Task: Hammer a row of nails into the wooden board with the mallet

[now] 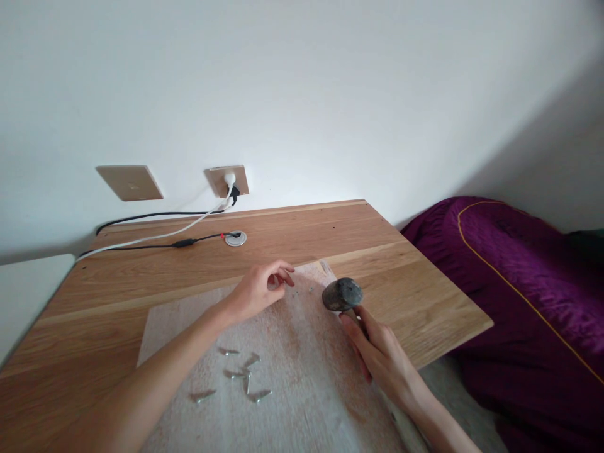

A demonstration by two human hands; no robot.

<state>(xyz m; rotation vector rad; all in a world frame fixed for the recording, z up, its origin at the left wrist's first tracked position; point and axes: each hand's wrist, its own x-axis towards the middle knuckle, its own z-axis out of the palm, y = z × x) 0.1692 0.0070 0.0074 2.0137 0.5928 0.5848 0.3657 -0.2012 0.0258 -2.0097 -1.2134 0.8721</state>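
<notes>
My right hand (382, 349) is wrapped round the handle of a mallet with a dark, rounded head (342, 294), held above the right side of a whitish, worn board (283, 390). Near the board's far edge hovers my left hand (264, 286), fingers loosely curled, with a gap between thumb and fingertips and nothing visible in it. Just right of those fingertips, small metal heads (303, 291) show at the board's surface. Several silver nails or screws (248, 380) lie loose on the board, below my left forearm; their exact kind is too small to tell.
The board rests on a wooden desktop (401, 264) against a white wall. Cables (184, 242) run along the back left, near a round grommet (236, 238) and a wall socket (227, 181). A purple cover (472, 283) lies beyond the desk's right edge.
</notes>
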